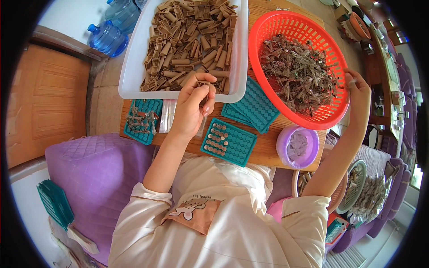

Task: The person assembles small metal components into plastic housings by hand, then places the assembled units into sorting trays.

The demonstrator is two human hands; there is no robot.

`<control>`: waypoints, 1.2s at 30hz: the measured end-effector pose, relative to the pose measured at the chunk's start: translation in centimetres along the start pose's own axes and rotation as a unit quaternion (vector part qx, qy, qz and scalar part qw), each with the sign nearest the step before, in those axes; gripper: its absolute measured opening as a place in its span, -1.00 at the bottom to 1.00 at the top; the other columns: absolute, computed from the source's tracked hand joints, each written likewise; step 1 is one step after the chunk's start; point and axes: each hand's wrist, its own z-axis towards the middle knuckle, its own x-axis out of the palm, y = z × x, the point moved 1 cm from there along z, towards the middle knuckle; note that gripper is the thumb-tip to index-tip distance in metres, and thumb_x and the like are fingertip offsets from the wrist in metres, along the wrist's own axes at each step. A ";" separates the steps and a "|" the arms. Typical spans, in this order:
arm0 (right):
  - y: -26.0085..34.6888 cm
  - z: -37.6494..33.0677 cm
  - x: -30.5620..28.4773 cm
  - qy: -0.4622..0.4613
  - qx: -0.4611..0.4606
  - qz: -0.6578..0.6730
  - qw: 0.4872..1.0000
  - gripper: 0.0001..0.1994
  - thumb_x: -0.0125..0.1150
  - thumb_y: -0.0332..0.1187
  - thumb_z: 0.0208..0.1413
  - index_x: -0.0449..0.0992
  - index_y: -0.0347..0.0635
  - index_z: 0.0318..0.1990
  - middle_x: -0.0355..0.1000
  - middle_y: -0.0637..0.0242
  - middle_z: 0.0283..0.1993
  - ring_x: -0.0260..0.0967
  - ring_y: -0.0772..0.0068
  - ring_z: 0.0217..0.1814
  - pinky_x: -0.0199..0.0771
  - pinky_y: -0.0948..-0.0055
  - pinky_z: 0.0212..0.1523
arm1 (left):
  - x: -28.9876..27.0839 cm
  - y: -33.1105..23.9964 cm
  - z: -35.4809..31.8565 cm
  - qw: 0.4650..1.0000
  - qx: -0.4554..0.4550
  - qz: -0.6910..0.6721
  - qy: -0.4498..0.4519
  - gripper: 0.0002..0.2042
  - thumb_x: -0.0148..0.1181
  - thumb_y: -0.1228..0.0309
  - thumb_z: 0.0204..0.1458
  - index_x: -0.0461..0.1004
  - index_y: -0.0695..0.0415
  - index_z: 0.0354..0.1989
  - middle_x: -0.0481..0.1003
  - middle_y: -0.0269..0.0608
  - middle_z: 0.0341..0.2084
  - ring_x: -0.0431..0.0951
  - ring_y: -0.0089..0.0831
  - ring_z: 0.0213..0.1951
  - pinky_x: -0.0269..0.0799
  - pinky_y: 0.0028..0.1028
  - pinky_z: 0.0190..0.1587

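My left hand [192,105] is closed, with thumb and fingers pinching a small brown plastic piece [204,83], mostly hidden by the fingers. It is over the near edge of a white plastic tub [178,94] heaped with similar brown plastic pieces [190,42]. At the right, my right hand [357,91] has its fingers bent at the rim of a red plastic basket [290,117] and appears to grip it. In that basket lies a tangled pile of small clear-and-dark parts [301,73]. Between my arms sits a teal tray [237,145] with several round metallic discs [216,139] in its left pockets.
More teal trays [259,107] are stacked under the basket's left side. Another teal tray [149,107] bears small packed parts. A purple tub [298,146] stands at the wooden table's [263,156] near right corner. Blue water bottles [107,39] stand at far left; a purple-covered seat [98,174] is left of me.
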 end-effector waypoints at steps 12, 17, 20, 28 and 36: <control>-0.6 -4.2 3.0 0.228 -0.041 0.325 0.917 -0.63 0.10 -0.46 -0.08 0.26 -0.46 -0.10 0.25 0.29 -0.30 0.23 0.57 -0.26 0.33 0.66 -0.22 | 0.2 -0.1 -0.1 0.999 -0.011 -0.031 0.009 -0.80 -0.20 0.46 -0.02 0.24 0.21 -0.23 0.29 -0.35 -0.61 0.13 -0.70 -0.67 0.00 -0.71 -0.66; 1.5 -7.9 8.2 0.144 -0.125 0.166 0.968 -0.63 0.04 -0.28 -0.02 0.28 -0.47 -0.17 0.26 0.27 -0.33 0.24 0.45 -0.30 0.34 0.48 -0.27 | 1.3 0.1 -0.6 0.986 -0.037 -0.147 0.070 -0.75 -0.22 0.40 0.01 0.22 0.25 -0.17 0.31 -0.31 -0.57 0.18 -0.65 -0.63 0.08 -0.67 -0.60; 1.9 -9.7 10.8 0.113 -0.122 0.295 0.941 -0.59 0.06 -0.26 -0.03 0.27 -0.45 -0.12 0.28 0.25 -0.35 0.26 0.46 -0.39 0.33 0.53 -0.34 | 3.0 0.3 -1.8 0.986 -0.008 -0.150 0.072 -0.70 -0.22 0.36 0.04 0.18 0.29 -0.12 0.35 -0.24 -0.49 0.28 -0.59 -0.54 0.20 -0.63 -0.49; 2.4 -13.5 14.3 0.070 -0.106 0.146 0.981 -0.68 0.24 -0.48 -0.22 0.35 -0.34 -0.24 0.32 0.38 -0.52 0.09 0.75 -0.69 0.06 0.73 -0.70 | 4.9 0.3 -4.6 0.985 0.073 -0.107 0.112 -0.58 0.10 0.41 -0.09 0.12 0.15 -0.05 0.33 -0.18 -0.18 0.32 -0.41 -0.07 0.26 -0.42 -0.04; 2.5 -15.2 15.9 0.065 -0.188 -0.013 0.980 -0.81 0.28 -0.56 -0.30 0.35 -0.26 -0.52 0.28 0.38 -0.67 0.12 0.71 -0.74 0.05 0.71 -0.76 | 4.2 0.6 -5.9 0.986 0.119 -0.009 0.119 -0.58 0.20 0.43 -0.20 0.22 0.25 -0.14 0.39 -0.05 -0.25 0.40 -0.21 -0.15 0.33 -0.26 -0.07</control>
